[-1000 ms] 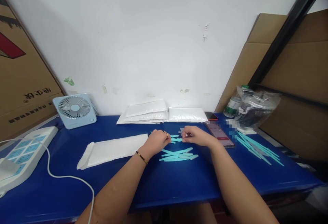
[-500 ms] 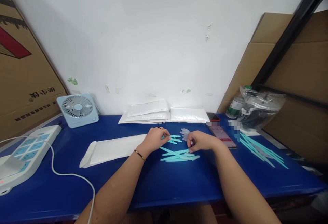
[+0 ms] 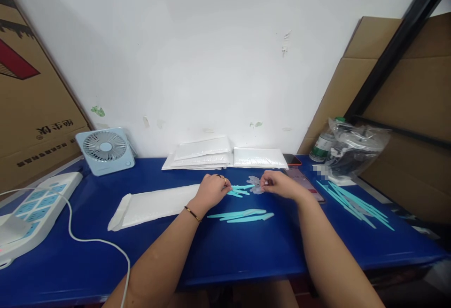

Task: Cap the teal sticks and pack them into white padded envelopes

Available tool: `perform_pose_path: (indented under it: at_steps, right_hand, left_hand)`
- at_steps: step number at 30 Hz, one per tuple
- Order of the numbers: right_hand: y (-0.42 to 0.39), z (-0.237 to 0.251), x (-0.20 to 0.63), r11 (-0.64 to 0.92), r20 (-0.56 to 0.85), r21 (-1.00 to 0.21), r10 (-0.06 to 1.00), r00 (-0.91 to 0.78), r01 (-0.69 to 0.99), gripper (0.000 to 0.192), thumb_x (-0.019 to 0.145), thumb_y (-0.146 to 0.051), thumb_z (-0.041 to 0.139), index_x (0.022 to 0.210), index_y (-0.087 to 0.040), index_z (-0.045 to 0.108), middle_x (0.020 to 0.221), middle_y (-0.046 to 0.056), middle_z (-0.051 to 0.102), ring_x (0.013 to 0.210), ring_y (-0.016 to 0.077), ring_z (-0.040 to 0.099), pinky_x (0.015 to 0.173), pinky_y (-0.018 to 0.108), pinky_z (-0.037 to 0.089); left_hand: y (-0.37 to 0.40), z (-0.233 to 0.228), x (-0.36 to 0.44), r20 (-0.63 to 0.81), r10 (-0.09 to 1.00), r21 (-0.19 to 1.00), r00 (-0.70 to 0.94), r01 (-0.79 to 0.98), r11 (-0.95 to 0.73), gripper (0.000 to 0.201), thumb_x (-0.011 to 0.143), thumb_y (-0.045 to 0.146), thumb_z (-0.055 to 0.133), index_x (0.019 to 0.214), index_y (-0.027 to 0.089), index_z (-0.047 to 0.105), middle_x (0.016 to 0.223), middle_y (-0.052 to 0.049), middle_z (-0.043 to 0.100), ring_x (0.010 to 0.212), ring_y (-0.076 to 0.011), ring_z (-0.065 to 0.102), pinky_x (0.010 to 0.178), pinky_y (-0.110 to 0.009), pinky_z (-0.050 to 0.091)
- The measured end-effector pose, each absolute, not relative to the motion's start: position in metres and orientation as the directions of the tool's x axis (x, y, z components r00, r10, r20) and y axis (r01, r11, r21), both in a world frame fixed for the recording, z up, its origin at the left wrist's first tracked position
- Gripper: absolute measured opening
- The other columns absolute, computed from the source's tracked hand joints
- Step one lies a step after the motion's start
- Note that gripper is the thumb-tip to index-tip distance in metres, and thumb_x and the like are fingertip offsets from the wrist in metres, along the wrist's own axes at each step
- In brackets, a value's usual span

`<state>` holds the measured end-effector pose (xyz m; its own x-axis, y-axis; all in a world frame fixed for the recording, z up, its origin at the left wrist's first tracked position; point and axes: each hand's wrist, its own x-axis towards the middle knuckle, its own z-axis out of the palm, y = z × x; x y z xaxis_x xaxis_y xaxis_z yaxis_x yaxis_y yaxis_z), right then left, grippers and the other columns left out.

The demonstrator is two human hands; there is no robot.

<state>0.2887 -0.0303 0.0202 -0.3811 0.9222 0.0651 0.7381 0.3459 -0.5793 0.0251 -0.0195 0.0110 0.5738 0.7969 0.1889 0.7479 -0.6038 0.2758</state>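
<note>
While both our hands meet over the middle of the blue table [image 3: 225,256], the scene reads as follows

Left hand [image 3: 211,189]: one, fingers curled narrow and pinched on a few teal sticks [image 3: 241,188], whose tips point right; a ring and a thin wrist bracelet show

Right hand [image 3: 278,183]: one, fingers bent close around a small clump of clear plastic caps [image 3: 254,184]; we cannot count the caps, they blur together

Loose sticks [image 3: 243,214]: about three teal pieces lying flat, side by side, just nearer to us than the hands and apart from them

Far sticks [image 3: 355,201]: a fanned heap of long teal sticks by our right forearm, too overlapped to count

Padded mailer [image 3: 155,203]: one, white, lying flat, its right end beside our left hand

Mailer stacks [image 3: 225,157]: two white piles against the wall, touching each other

Phones: two, one with a lit screen [image 3: 310,185] partly under our right wrist, one dark [image 3: 291,159] behind it

Fan [image 3: 104,149]: one, pale blue, at the far left

Power strip [image 3: 33,211]: one, white, with one cable trailing off the near edge

Bottle [image 3: 320,145]: one, beside one crumpled clear bag [image 3: 355,148]
</note>
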Motion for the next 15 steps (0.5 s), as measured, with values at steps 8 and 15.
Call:
perform_pose_path:
  at_steps: [8, 15]
  right_hand:
    - [-0.029, 0.017, 0.294, 0.328, 0.078, -0.648, 0.926, -0.369, 0.687, 0.015, 0.072, -0.027, 0.06, 0.079, -0.017, 0.068, 0.076, 0.003, 0.064, 0.067, 0.0151, 0.057, 0.059, 0.025, 0.042]
    - [-0.037, 0.024, 0.272, 0.386, -0.05, -0.664, 0.831, -0.554, 0.64, 0.027, 0.071, -0.043, 0.066, 0.084, -0.019, 0.072, 0.074, 0.002, 0.066, 0.065, 0.015, 0.057, 0.058, 0.024, 0.041]
  left_hand:
    - [-0.036, 0.025, 0.019, 0.057, 0.715, 0.362, 0.696, 0.653, -0.665, 0.029, 0.07, 0.047, 0.065, 0.087, 0.024, 0.066, 0.089, 0.0, 0.065, 0.081, -0.017, 0.059, 0.071, -0.026, 0.038]
    - [-0.043, 0.02, 0.026, -0.044, 0.744, 0.315, 0.666, 0.716, -0.623, 0.017, 0.077, 0.035, 0.058, 0.074, 0.02, 0.066, 0.074, -0.001, 0.068, 0.069, -0.0164, 0.059, 0.061, -0.025, 0.035]
